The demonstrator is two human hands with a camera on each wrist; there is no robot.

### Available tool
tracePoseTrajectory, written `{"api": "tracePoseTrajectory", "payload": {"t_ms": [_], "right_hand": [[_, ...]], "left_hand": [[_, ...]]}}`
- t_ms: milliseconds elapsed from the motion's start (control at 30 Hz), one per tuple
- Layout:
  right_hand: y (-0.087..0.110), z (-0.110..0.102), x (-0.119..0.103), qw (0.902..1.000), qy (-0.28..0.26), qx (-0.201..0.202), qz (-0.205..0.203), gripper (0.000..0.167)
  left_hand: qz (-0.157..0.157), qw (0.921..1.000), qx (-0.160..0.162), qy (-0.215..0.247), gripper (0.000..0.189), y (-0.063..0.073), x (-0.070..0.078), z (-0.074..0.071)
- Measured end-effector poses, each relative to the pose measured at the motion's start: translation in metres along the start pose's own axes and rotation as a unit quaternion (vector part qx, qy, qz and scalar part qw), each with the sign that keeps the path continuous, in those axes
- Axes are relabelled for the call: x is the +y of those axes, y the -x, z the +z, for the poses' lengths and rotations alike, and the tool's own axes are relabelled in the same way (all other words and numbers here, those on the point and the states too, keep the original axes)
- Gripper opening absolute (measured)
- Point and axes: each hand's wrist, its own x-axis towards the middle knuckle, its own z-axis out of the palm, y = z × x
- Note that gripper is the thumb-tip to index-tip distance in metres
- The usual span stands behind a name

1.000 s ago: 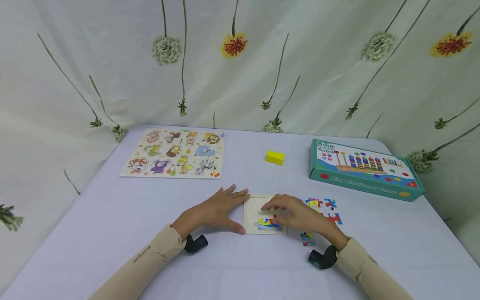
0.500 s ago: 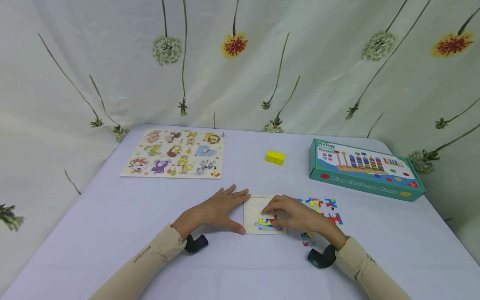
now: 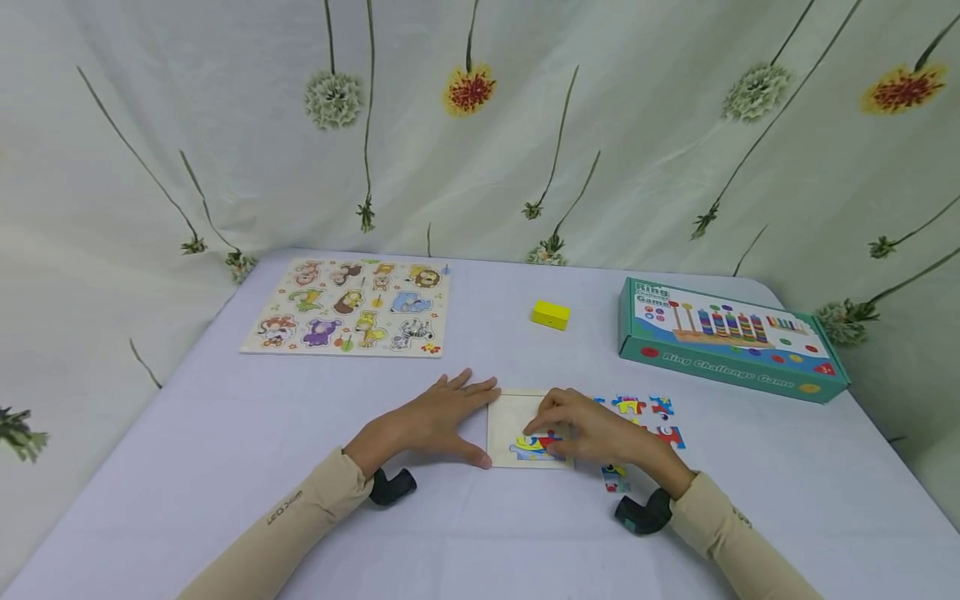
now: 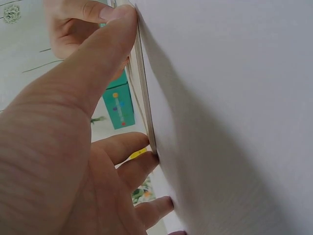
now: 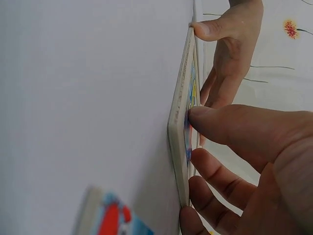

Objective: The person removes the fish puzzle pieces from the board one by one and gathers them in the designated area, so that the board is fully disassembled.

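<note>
A small wooden puzzle board (image 3: 510, 412) lies on the white table, with colourful jigsaw pieces (image 3: 527, 450) fitted along its near side. My left hand (image 3: 442, 421) is spread at the board's left edge; thumb and fingertips touch that edge in the left wrist view. Over the right part of the board my right hand (image 3: 592, 429) has curled fingers. Its thumb (image 5: 210, 120) and index finger pinch a puzzle piece (image 5: 188, 142) at the board's surface, partly hidden by the hand. Several loose jigsaw pieces (image 3: 670, 436) lie right of the board, some behind the right hand.
A wooden animal puzzle (image 3: 352, 308) lies at the back left. Behind the board sits a yellow block (image 3: 551, 315). A green Ring Challenge Game box (image 3: 731, 342) stands at the back right. One loose piece (image 3: 616, 479) lies near the right wrist.
The right index finger has come down and nearer to the thumb, onto the fitted pieces. The left hand and the board have stayed in place.
</note>
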Motion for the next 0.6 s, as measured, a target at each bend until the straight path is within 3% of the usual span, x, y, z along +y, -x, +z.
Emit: {"api": "tracePoseTrajectory", "payload": {"t_ms": [600], "right_hand": [[0.0005, 0.0013, -0.0031, 0.9999, 0.001, 0.009, 0.015, 0.023]], "left_hand": [[-0.008, 1.0000, 0.000, 0.001, 0.098, 0.0003, 0.0004, 0.0008]]}}
